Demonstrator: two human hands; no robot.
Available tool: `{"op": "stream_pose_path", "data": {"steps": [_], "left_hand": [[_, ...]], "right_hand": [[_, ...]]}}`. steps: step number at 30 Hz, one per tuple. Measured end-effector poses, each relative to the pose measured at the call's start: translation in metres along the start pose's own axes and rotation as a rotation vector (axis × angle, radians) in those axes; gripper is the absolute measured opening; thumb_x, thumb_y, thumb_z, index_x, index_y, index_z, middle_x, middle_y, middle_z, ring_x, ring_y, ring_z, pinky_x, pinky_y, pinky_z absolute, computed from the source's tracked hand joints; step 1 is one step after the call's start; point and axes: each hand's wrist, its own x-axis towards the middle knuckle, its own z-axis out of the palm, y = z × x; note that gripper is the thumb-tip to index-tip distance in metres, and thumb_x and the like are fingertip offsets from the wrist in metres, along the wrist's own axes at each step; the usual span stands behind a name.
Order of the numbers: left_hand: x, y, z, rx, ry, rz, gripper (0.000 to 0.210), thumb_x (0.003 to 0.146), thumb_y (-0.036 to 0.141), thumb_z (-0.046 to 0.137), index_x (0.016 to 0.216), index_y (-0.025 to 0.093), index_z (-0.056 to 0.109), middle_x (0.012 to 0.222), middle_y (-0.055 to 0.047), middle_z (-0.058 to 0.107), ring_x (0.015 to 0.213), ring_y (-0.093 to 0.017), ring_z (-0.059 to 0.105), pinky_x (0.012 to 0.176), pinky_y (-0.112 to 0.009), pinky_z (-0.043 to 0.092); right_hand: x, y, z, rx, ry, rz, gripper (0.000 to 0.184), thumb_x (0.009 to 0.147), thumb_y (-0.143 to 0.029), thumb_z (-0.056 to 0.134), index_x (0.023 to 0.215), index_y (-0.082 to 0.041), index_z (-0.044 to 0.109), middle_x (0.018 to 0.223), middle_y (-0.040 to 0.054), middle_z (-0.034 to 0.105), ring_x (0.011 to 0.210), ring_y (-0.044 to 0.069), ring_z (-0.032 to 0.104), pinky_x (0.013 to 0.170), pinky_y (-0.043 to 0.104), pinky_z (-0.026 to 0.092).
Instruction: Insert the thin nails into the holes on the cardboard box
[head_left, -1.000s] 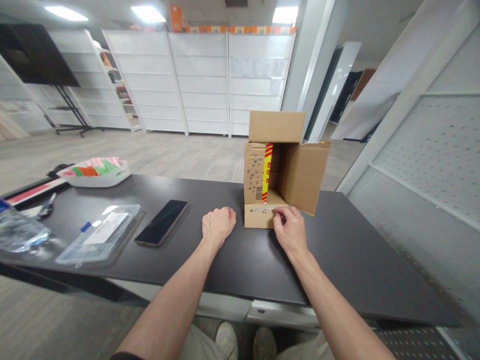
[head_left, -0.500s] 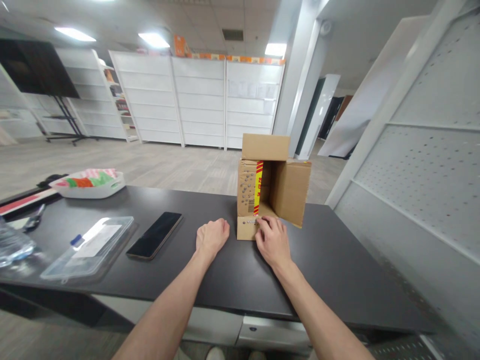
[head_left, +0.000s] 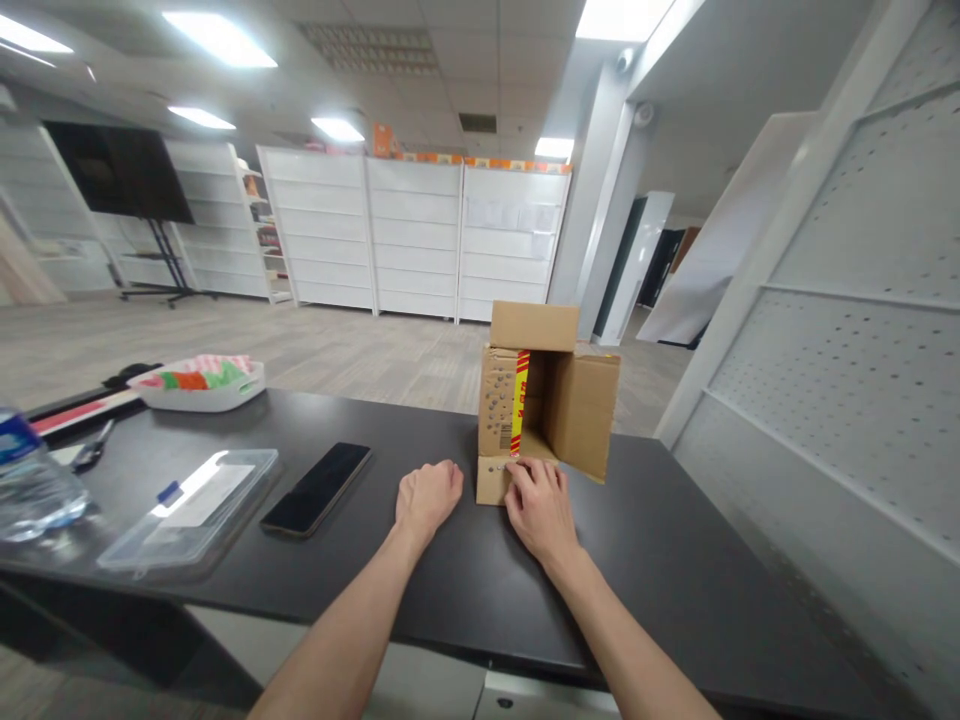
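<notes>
An open brown cardboard box stands on the dark grey counter, its mouth facing the person, its lower front flap hanging down. The right hand rests over that flap, fingertips near a short row of tiny silvery round pieces; its fingers are bent, but whether the grip pinches anything I cannot tell. The left hand lies curled into a loose fist just beside the box, its contents, if any, hidden. A sideways brush of the right fingers could probably knock the small pieces loose, and hard pressure might bend the thin flap or push the unbraced box backwards. The yellow-and-red tape carries red characters too small to read, above a barcode-like patch. The white paper label in the clear plastic case is likewise illegible.
</notes>
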Motion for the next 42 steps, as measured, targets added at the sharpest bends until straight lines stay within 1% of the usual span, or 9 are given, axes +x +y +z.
{"op": "stream_pose_path", "data": {"steps": [9,15,18,23,31,37,42], "left_hand": [[0.001,0.001,-0.001,-0.007,-0.006,-0.002,0.047,0.091,0.040,0.026,0.092,0.019,0.067,0.087,-0.016,0.070,0.084,-0.029,0.067,0.073,-0.038,0.047],[0.000,0.003,-0.004,-0.019,-0.028,-0.022,0.047,0.091,0.039,0.026,0.094,0.018,0.068,0.090,-0.017,0.069,0.087,-0.028,0.067,0.076,-0.038,0.046],[0.001,0.002,-0.003,-0.020,-0.019,-0.019,0.047,0.091,0.039,0.026,0.093,0.018,0.068,0.090,-0.017,0.070,0.087,-0.028,0.067,0.076,-0.038,0.046],[0.004,0.000,0.002,0.002,0.014,-0.003,0.045,0.090,0.039,0.027,0.090,0.019,0.067,0.086,-0.015,0.070,0.083,-0.028,0.068,0.073,-0.037,0.047],[0.003,0.001,0.001,0.011,-0.014,-0.023,0.045,0.090,0.041,0.029,0.092,0.018,0.068,0.088,-0.015,0.070,0.085,-0.026,0.067,0.075,-0.033,0.046],[0.002,0.000,0.001,0.011,-0.001,-0.002,0.046,0.091,0.040,0.027,0.091,0.019,0.067,0.087,-0.015,0.070,0.083,-0.028,0.067,0.074,-0.036,0.047],[0.002,0.001,-0.001,0.015,-0.011,-0.024,0.045,0.091,0.040,0.027,0.092,0.020,0.067,0.088,-0.015,0.070,0.085,-0.027,0.067,0.075,-0.036,0.047]], "right_hand": [[0.005,-0.005,0.008,0.024,-0.001,0.024,0.022,0.080,-0.015,0.051,0.100,-0.022,0.060,0.104,0.0074,0.058,0.098,0.023,0.048,0.089,0.038,0.032],[0.007,-0.012,0.009,0.046,0.025,0.060,0.019,0.079,-0.015,0.051,0.095,-0.021,0.059,0.101,0.0072,0.058,0.097,0.023,0.047,0.087,0.037,0.031],[0.007,-0.015,0.011,0.051,0.036,0.070,0.017,0.080,-0.015,0.051,0.093,-0.021,0.059,0.101,0.0068,0.057,0.096,0.023,0.046,0.087,0.037,0.031],[0.007,-0.014,0.012,0.050,0.034,0.071,0.015,0.080,-0.015,0.050,0.091,-0.020,0.059,0.100,0.0069,0.057,0.096,0.023,0.046,0.087,0.037,0.031],[0.008,-0.017,0.011,0.023,0.008,0.032,0.017,0.081,-0.015,0.049,0.093,-0.021,0.059,0.097,0.0062,0.057,0.095,0.022,0.046,0.088,0.037,0.031],[0.008,-0.017,0.012,0.004,0.011,0.020,0.017,0.082,-0.015,0.048,0.093,-0.021,0.059,0.096,0.0068,0.057,0.093,0.023,0.046,0.087,0.037,0.032],[0.010,-0.018,0.012,0.009,-0.006,0.029,0.013,0.082,-0.015,0.049,0.091,-0.020,0.058,0.096,0.0069,0.057,0.094,0.023,0.046,0.086,0.037,0.032]]}}
